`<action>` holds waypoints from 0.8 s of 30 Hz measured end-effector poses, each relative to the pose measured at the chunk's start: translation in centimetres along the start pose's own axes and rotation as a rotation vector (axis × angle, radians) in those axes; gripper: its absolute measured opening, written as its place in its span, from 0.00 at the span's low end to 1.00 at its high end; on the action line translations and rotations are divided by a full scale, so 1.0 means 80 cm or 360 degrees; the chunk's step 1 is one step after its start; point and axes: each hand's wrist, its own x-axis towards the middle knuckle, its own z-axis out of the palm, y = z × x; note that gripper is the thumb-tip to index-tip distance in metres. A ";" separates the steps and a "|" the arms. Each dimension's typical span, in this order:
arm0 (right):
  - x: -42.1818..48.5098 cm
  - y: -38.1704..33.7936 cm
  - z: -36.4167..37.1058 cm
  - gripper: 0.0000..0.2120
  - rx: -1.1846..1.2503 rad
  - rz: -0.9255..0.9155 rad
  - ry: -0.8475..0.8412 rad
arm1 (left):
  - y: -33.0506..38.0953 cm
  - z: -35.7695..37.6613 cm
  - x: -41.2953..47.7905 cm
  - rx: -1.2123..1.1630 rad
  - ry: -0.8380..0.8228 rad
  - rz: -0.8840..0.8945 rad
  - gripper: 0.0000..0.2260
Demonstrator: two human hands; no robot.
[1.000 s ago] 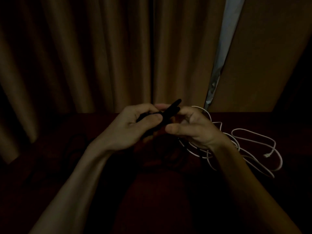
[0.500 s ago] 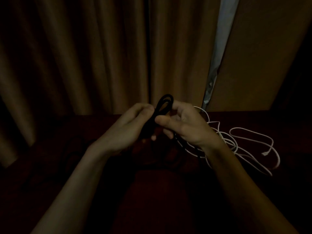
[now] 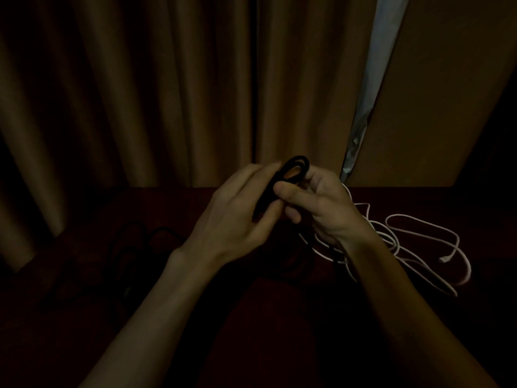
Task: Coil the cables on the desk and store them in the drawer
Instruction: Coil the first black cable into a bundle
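Of the person, only two arms show. The left forearm [image 3: 156,317] and the right forearm [image 3: 405,317] are bare from the wrists to the lower edge of the view, lean and smooth, and nothing worn shows on them. The left hand [image 3: 235,217] is slim, with long fingers and faint ridges across its back. The right hand [image 3: 321,208] has a broad thumb [image 3: 291,191] with a short, rounded nail. Dim light hides finer detail.
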 end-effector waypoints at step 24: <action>0.000 0.000 0.011 0.22 0.0395 0.0364 -0.0228 | 0.015 -0.016 0.017 -0.1564 0.0100 -0.1225 0.12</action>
